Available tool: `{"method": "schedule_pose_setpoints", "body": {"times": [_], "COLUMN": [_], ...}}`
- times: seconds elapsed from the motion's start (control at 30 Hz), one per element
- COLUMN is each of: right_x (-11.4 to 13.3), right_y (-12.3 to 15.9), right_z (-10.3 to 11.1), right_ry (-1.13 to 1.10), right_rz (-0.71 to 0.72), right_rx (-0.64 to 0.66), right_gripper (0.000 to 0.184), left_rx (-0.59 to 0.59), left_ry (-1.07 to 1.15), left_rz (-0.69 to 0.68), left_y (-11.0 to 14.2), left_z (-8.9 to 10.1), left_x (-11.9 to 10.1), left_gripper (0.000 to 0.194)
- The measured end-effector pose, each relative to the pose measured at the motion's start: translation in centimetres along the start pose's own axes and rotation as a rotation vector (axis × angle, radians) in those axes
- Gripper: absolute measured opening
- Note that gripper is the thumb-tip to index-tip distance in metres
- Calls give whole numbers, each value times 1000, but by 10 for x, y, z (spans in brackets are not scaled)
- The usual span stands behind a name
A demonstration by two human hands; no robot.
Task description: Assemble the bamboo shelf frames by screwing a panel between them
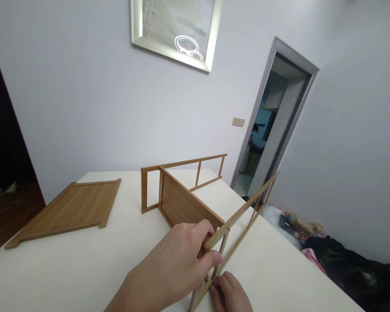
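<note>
A partly assembled wooden shelf rack lies on its side on the white table. Its far side frame [199, 173] and near side frame [242, 212] are ladder-like, with a shelf panel [185, 197] standing between them. My left hand [178, 255] is closed around the upper rail of the near frame, by the corner of the panel, thumb towards me. Low down at the same frame, my right hand [230, 294] has its fingers curled against the bottom rail; its fingertips are partly hidden. A second wooden panel [74, 206] with raised edges lies flat at the left.
The white table [94, 268] reaches to the wall. A framed picture [169, 54] and a light switch [238, 121] are on the wall. A doorway [273, 117] opens at the right, and dark clothes [347, 264] are heaped beyond the table's right edge.
</note>
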State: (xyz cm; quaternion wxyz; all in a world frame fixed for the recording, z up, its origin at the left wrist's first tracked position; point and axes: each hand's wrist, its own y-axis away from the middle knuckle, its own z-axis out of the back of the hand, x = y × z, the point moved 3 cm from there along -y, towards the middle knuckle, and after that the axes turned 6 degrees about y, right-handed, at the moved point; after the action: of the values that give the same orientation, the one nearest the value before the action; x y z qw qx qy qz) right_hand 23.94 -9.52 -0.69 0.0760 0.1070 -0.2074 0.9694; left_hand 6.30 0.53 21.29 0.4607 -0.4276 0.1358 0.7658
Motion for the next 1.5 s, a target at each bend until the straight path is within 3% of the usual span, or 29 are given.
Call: {"method": "schedule_pose_setpoints", "body": {"times": [0.37,0.87,1.2,1.37,1.5], "right_x": [-3,-4,17,24,25], "right_y": [0,1,-3,-3,-1], "right_z": [-3,-5,12,18,21], "right_ry": [11,14,-19,-51,-65], "right_rz": [-21,22,-43,-80,-75], "right_rx": [0,-46,3,14,-22], "right_gripper": [6,12,14,16,14], "left_rx": [18,13,-5,-27,-62], "left_ry": [-89,-201,-207,-141,67], "left_rz": [1,-1,67,84,122], "left_y": [3,6,8,11,17], "left_z": [-1,-6,-8,-16,-32], "left_x": [3,4,5,10,19], "left_gripper": [16,27,28,27,21]}}
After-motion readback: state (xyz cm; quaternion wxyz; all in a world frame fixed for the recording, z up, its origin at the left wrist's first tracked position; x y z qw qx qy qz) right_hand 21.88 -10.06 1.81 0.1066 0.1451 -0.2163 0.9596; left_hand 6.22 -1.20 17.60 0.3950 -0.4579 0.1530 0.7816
